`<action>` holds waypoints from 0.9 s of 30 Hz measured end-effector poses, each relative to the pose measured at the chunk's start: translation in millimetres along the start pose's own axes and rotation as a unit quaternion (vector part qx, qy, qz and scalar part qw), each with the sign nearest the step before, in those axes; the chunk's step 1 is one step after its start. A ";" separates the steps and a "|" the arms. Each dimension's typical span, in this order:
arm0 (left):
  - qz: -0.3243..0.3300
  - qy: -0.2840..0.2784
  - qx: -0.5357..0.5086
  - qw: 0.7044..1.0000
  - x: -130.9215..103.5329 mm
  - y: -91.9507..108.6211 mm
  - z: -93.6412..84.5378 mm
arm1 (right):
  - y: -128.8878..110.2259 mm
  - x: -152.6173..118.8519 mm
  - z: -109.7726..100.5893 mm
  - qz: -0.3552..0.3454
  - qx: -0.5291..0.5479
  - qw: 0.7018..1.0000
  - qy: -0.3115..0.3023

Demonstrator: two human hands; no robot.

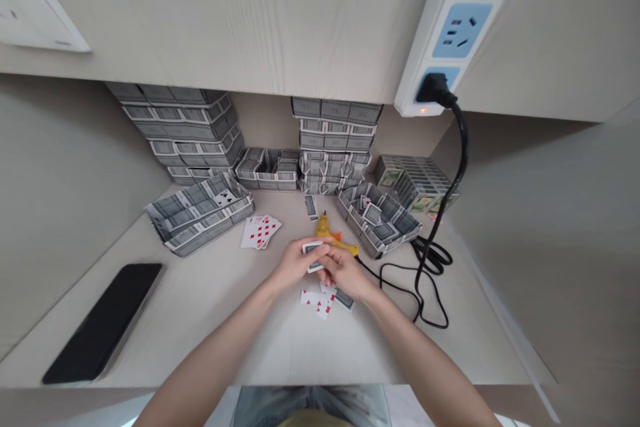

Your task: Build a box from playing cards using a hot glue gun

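Observation:
Both of my hands meet at the middle of the desk. My left hand (295, 265) and my right hand (345, 275) together pinch a small folded playing card (313, 249), grey-patterned on its back. Under my hands lie loose cards (317, 302), red pips up, and one face-down card (345, 299). Just behind my hands rests a yellow glue gun (327, 230); its black cord (425, 280) runs off to the right.
Stacks of trays made from cards (185, 127) (334, 147) stand against the back wall. Single card trays (200, 213) (379, 219) flank the hands. Fanned red cards (260, 231) lie left of centre. A black phone (103, 321) lies at front left. A power strip (450, 27) hangs above right.

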State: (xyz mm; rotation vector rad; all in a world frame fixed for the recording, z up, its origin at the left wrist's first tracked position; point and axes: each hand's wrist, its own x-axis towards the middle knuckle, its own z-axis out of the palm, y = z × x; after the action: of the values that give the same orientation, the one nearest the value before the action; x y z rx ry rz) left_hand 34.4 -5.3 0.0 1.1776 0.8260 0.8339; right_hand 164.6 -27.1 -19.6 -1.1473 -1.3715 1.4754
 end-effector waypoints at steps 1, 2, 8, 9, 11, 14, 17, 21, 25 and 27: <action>-0.013 -0.006 -0.016 1.000 -1.2 -0.7 3.3 | 0.7 -0.3 1.8 -0.005 -0.010 1.000 -0.008; -0.020 -0.001 -0.031 0.999 -1.9 -1.8 6.4 | 1.2 -0.3 3.2 -0.008 -0.019 1.000 -0.011; -0.017 0.118 -0.111 0.987 -2.2 -5.6 15.2 | 5.3 2.9 9.9 -0.077 -0.070 0.994 0.031; -0.017 0.131 -0.124 0.984 -2.6 -4.7 15.5 | 6.2 3.1 11.4 -0.095 -0.085 0.991 0.038; -0.015 0.147 -0.152 0.977 -3.9 -2.2 15.8 | 7.7 2.7 14.7 -0.127 -0.119 0.983 0.055; -0.020 0.153 -0.194 0.969 -5.2 1.3 15.3 | 7.7 0.9 19.4 -0.153 -0.159 0.972 0.079; -0.039 0.132 -0.207 0.969 -3.7 2.8 11.9 | 4.0 -0.9 21.6 -0.144 -0.149 0.975 0.077; -0.042 0.077 -0.163 0.983 0.6 5.9 -0.1 | -3.6 -1.8 16.4 -0.081 -0.035 0.996 0.034; 0.005 0.039 -0.105 0.994 0.1 14.4 -15.8 | -8.5 -1.1 1.8 -0.015 0.088 0.995 0.055; 0.020 0.001 -0.069 0.997 -1.3 18.1 -21.7 | -10.2 -0.4 -5.3 0.013 0.132 0.988 0.074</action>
State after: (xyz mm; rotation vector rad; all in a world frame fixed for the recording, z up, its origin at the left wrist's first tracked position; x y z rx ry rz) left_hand 12.6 6.2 13.9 1.0737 0.7361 0.9101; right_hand 169.6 -25.1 -9.4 -1.0831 -1.0297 1.5067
